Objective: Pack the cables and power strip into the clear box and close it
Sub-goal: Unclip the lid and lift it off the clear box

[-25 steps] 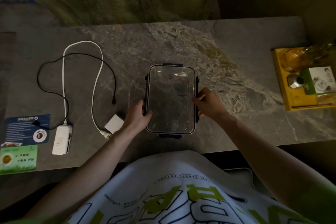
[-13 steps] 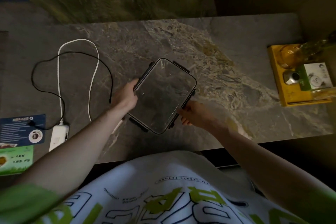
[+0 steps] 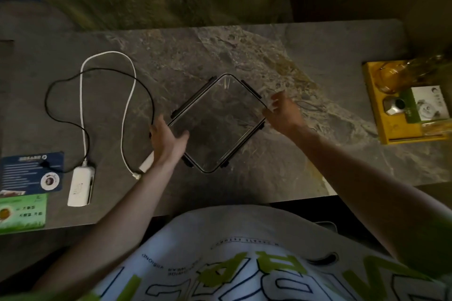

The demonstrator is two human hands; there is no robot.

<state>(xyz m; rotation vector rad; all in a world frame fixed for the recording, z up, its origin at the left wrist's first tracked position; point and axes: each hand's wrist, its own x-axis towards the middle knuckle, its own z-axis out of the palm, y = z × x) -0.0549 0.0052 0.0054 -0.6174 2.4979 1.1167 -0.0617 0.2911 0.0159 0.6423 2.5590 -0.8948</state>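
The clear box (image 3: 216, 123) is held turned cornerwise at mid-worktop (image 3: 318, 56), gripped by the left hand (image 3: 168, 140) at its near-left side and the right hand (image 3: 281, 111) at its far-right corner. The power strip (image 3: 80, 184), white cable (image 3: 127, 105) and black cable (image 3: 97, 76) lie unpacked at left. The cables just beside the left hand could be snagged; open room is left rightward, before the yellow tray (image 3: 374, 110).

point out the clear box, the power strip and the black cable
clear box (image 3: 217, 124): head view, on its transparent top face
power strip (image 3: 80, 184): head view, middle of its white body
black cable (image 3: 52, 111): head view, left bend of its loop
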